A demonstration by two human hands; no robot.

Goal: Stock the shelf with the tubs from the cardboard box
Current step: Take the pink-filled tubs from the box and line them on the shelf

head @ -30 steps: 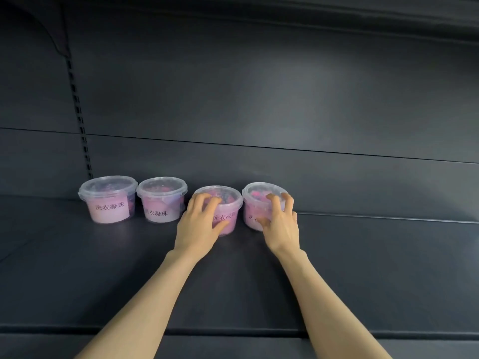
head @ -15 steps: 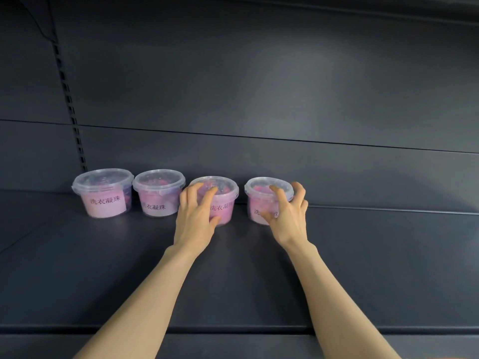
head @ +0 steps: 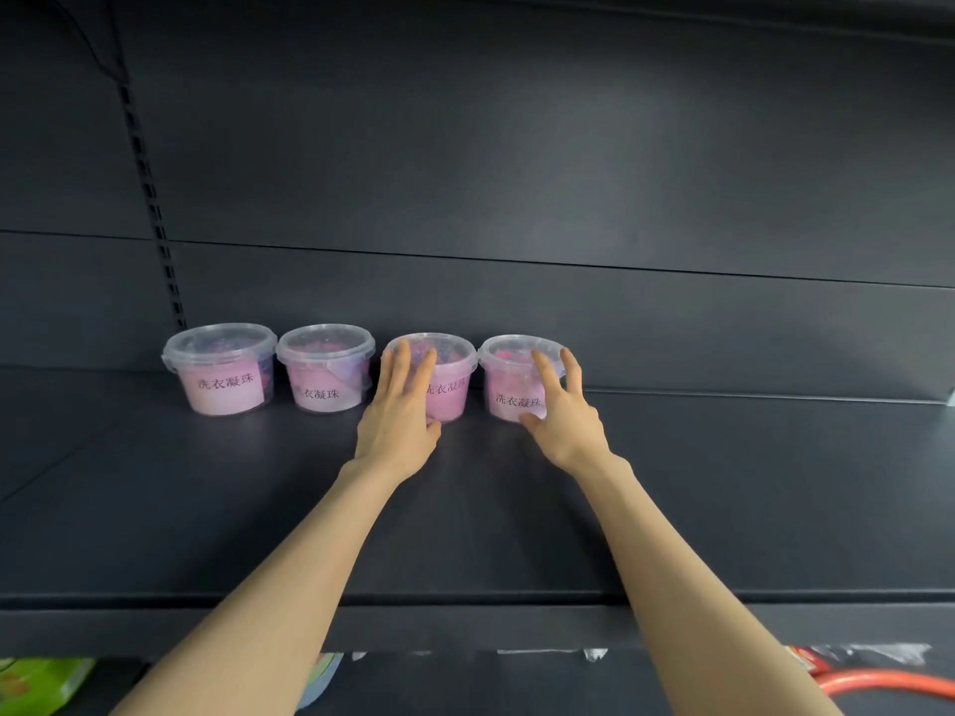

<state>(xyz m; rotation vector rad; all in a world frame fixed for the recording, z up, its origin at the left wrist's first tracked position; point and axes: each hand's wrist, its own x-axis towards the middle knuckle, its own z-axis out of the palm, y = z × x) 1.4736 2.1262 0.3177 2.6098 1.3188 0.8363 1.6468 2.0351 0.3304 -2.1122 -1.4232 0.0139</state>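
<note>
A dark metal shelf (head: pixel 723 509) fills my feed, its back panel (head: pixel 517 173) bare above a row of four pink-filled tubs standing upright at the rear left. From my remote station I count them left to right. The first tub (head: pixel 222 372) and second tub (head: pixel 325 372) stand rim nearly to rim beside the slotted upright (head: pixel 150 198). The third tub (head: pixel 449 385) and fourth tub (head: pixel 509 390) continue the line, lids on, labels facing out. The cardboard box is nowhere in my view.

Both arms reach in from below. The tubs lie straight ahead of the hands, the left hand (head: pixel 398 426) on the third and the right hand (head: pixel 566 426) on the fourth, neither nearer than the other. I judge the pair set down in line. The coming move, as I read it, is a straight pull back toward me, clear of the lids.

The left fingers (head: pixel 400 369) lie straight and close together against the third tub's front and rim, thumb low at its base. The right fingers (head: pixel 545 372) are spread and nearly straight over the fourth tub's right side, thumb touching its lower front. Neither hand closes round its tub.
</note>
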